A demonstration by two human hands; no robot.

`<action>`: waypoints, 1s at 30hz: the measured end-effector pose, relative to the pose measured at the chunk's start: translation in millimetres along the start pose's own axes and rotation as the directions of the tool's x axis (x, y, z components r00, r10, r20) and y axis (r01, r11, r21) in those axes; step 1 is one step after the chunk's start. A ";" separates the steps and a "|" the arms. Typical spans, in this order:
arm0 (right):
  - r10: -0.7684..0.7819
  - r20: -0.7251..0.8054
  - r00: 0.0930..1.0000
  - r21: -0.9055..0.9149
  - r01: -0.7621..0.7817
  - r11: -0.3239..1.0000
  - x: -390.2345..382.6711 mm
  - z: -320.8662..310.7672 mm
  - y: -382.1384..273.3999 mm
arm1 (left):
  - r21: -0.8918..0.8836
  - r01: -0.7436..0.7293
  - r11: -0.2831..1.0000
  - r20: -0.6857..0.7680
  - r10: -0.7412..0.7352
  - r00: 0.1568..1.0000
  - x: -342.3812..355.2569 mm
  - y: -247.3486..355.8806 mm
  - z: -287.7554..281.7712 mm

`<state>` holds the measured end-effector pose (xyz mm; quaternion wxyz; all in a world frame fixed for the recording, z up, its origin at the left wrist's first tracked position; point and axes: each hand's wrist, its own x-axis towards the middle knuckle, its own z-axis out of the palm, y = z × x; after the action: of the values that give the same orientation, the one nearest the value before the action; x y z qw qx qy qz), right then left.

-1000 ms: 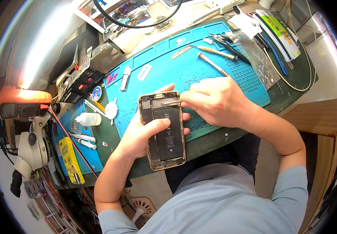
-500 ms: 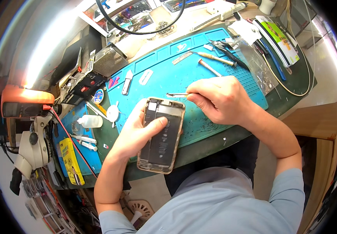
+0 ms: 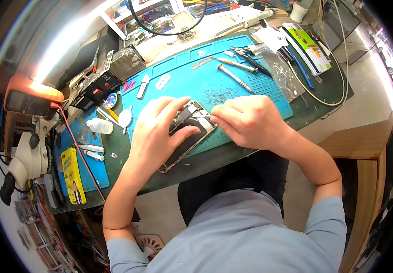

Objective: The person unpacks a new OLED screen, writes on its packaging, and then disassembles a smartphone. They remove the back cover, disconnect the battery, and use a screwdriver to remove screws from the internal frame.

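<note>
An opened phone (image 3: 188, 146), its inner parts showing, is tilted at the near edge of the blue work mat (image 3: 255, 98). My left hand (image 3: 156, 129) grips its left side, the thumb across the inside and the fingers along the upper left edge. In my right hand (image 3: 251, 122), thumb and fingers pinch a slim metal tool (image 3: 202, 117). The tool's tip reaches over the phone's upper part; whether it touches cannot be made out. Part of the phone is hidden by my left hand.
Beyond my hands lie a screwdriver (image 3: 235, 78), black-handled cutters (image 3: 255, 61) and a small knife (image 3: 143, 86). On the left are a white bottle (image 3: 100, 126), a yellow packet (image 3: 72, 175) and an orange meter (image 3: 33, 96). A clear plastic bag (image 3: 280, 75) covers the mat's right corner.
The phone has turned clockwise, its top leaning right. My left hand has shifted its hold up the side, and the tool in my right hand has come over the phone.
</note>
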<state>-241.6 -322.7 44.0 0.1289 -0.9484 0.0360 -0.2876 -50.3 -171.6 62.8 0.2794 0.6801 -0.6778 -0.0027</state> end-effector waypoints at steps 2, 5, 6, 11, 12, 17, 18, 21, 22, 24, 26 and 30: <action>-0.002 0.001 1.000 0.020 0.002 1.000 -4.3 -2.8 -6.6 | -0.132 0.042 0.990 -0.010 -0.043 0.999 -3.3 17.4 -3.8; -0.019 -0.003 1.000 0.070 0.019 0.997 -11.0 -5.7 -19.4 | -0.118 -0.070 0.991 -0.128 0.055 0.990 -20.0 21.9 1.6; -0.017 -0.009 1.000 0.084 0.017 0.996 -15.3 -4.1 -22.5 | -0.144 -0.025 0.989 -0.150 0.003 0.989 -23.8 27.8 2.3; 0.077 -0.059 0.995 0.224 -0.062 0.973 -43.1 -16.1 -38.1 | -0.238 0.031 0.971 -0.157 -0.069 0.985 -60.2 45.5 3.1; 0.116 -0.015 0.993 0.365 -0.102 0.925 -50.4 -21.8 -44.3 | -0.446 0.108 0.888 -0.085 -0.163 0.983 -70.4 54.3 6.4; 0.085 -0.133 0.988 0.394 -0.026 0.919 -83.2 -6.1 -71.9 | -0.871 0.466 -0.157 0.489 -0.371 0.789 -106.4 95.3 58.3; 0.077 -0.142 0.987 0.355 -0.022 0.935 -91.0 -2.7 -69.3 | -0.811 0.476 -0.340 0.580 -0.360 0.731 -110.3 100.4 69.7; 0.075 -0.141 0.987 0.222 -0.042 0.974 -118.7 -2.3 -66.7 | -0.675 0.500 -0.542 0.716 -0.321 0.619 -112.0 119.7 87.0; 0.080 -0.134 0.988 0.173 -0.056 0.983 -129.2 -3.6 -68.2 | -0.656 0.503 -0.563 0.729 -0.302 0.614 -110.9 125.3 93.2; 0.129 -0.122 0.984 0.092 -0.118 0.989 -151.7 -4.1 -69.7 | -0.619 0.533 -0.578 0.760 -0.266 0.594 -108.3 133.9 112.3; 0.192 -0.151 0.970 0.055 -0.185 0.981 -170.9 -5.8 -66.2 | -0.582 0.585 -0.565 0.793 -0.233 0.564 -102.5 140.7 133.7; 0.738 -0.193 0.646 0.171 -0.719 0.674 -239.7 4.1 -20.6 | -0.512 0.747 -0.425 0.852 -0.138 0.505 -83.2 168.5 139.8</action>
<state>-438.9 -267.8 -82.4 0.2651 -0.8045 0.4184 -0.3277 -265.6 -134.7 -21.7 0.4778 0.4394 -0.0854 -0.7559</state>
